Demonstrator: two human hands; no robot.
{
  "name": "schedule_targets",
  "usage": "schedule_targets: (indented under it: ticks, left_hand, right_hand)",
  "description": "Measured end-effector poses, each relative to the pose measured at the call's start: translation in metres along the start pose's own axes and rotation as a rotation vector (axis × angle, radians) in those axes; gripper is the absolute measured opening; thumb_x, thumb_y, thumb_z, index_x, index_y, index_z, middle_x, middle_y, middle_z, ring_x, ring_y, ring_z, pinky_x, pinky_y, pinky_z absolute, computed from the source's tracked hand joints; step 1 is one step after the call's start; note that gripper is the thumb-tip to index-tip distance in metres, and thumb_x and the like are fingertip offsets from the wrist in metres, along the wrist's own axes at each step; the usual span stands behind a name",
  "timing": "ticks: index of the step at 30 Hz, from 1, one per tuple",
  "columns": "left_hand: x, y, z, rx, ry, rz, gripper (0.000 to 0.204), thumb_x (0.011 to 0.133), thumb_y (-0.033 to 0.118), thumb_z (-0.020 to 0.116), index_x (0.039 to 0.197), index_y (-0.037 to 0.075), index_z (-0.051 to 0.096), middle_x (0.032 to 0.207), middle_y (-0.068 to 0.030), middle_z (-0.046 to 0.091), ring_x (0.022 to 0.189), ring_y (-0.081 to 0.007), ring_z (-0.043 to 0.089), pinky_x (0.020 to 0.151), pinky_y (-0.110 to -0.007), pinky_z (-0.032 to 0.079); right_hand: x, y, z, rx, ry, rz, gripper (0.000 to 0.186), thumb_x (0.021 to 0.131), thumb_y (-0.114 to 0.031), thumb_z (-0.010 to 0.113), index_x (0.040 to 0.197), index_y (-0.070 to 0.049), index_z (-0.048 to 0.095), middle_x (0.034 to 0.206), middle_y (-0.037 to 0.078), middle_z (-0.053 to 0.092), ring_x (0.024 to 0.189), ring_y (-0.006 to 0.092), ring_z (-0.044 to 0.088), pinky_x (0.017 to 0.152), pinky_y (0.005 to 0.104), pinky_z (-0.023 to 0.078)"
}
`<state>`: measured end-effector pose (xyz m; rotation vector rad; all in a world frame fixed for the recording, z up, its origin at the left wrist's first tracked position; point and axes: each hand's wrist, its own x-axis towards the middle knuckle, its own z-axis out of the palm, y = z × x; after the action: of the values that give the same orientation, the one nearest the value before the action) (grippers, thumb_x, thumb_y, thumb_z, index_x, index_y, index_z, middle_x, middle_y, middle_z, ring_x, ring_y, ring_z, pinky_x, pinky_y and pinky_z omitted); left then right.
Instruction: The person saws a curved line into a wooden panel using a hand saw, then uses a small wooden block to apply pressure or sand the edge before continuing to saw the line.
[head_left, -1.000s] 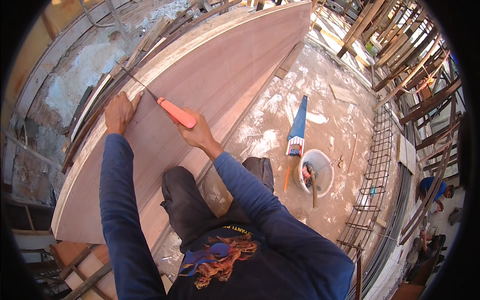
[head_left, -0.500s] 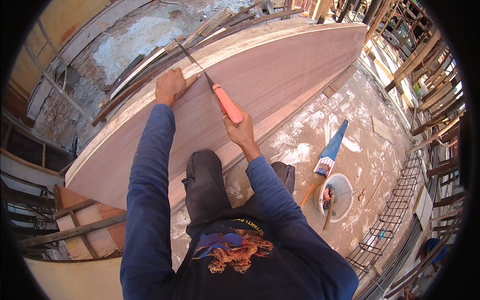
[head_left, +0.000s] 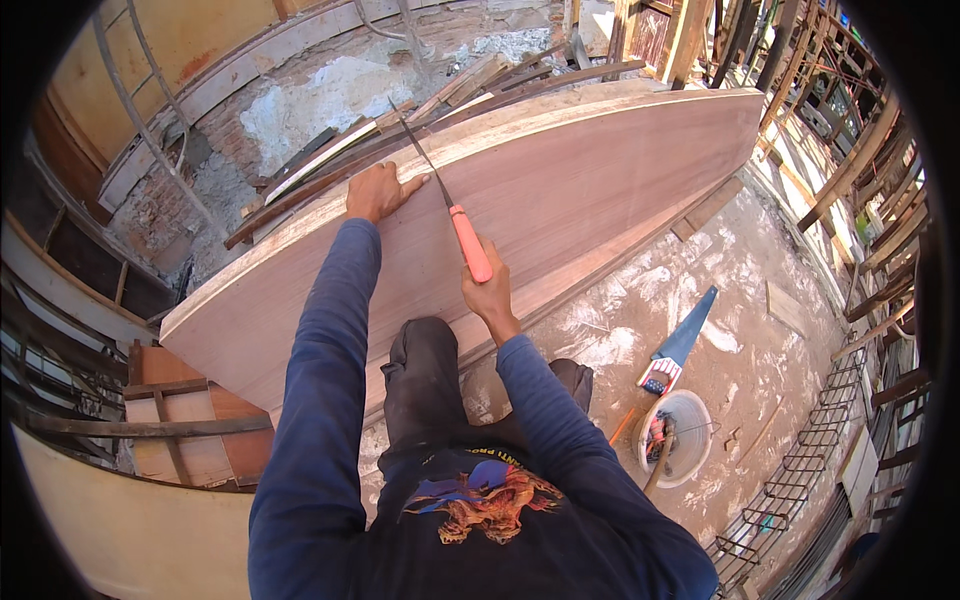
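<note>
A long, thick, reddish-brown wooden panel [head_left: 560,165] stands on edge across my front, with a pale upper edge. My left hand [head_left: 378,190] grips that upper edge. Its thumb stretches along the near face toward the blade, while the other fingertips are hidden beyond the edge. Closed round the orange-red handle of a handsaw [head_left: 468,240] is my right hand [head_left: 488,295], on the near side of the panel. The saw's narrow dark blade slants up across the panel's top edge, just right of my left thumb, and its tip sticks out past the far side.
A second handsaw [head_left: 685,330] with a blue blade lies on the dusty floor at right. Beside it stands a white bucket [head_left: 705,440] holding tools. Loose planks [head_left: 330,165] lie behind the panel. A steel rebar cage [head_left: 815,440] runs along the right.
The whole scene has shifted right and down in view. Against the panel, the saw handle and my right hand have dropped slightly, and the saw is steeper. My left hand keeps its place.
</note>
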<state>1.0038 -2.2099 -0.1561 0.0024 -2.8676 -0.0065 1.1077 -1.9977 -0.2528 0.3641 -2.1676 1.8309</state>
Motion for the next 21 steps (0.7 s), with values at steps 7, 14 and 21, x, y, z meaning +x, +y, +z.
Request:
schedule_targets:
  ticks: [7,14,21]
  left_hand:
    - [-0.007,0.006,0.000,0.037,0.037,-0.013,0.087,0.085,0.081,0.044,0.099,-0.001,0.070,0.101,-0.0235,0.070,0.096,-0.0370,0.069,0.080,-0.047,0.054]
    - [-0.006,0.004,-0.003,0.050,-0.004,-0.007,0.079,0.090,0.074,0.043,0.105,0.000,0.067,0.105,-0.0233,0.069,0.102,-0.0395,0.066,0.086,-0.050,0.050]
    - [0.010,-0.003,0.007,0.040,-0.051,-0.013,0.081,0.092,0.072,0.042,0.104,-0.005,0.065,0.102,-0.0297,0.068,0.100,-0.0429,0.065,0.085,-0.049,0.050]
  right_hand:
    - [-0.006,-0.073,-0.042,-0.103,-0.186,0.130,0.050,0.081,-0.004,0.059,0.129,-0.004,0.051,0.088,0.025,0.066,0.084,0.0468,0.064,0.070,0.0458,0.051]
    - [-0.090,-0.082,-0.092,0.054,-0.117,0.038,0.053,0.079,0.003,0.055,0.132,0.000,0.055,0.096,0.022,0.066,0.081,0.0306,0.069,0.071,0.0335,0.051]
    - [-0.163,-0.053,-0.128,-0.039,-0.062,0.145,0.055,0.078,0.004,0.055,0.133,0.003,0.055,0.090,0.020,0.070,0.081,0.0261,0.072,0.074,0.0342,0.054]
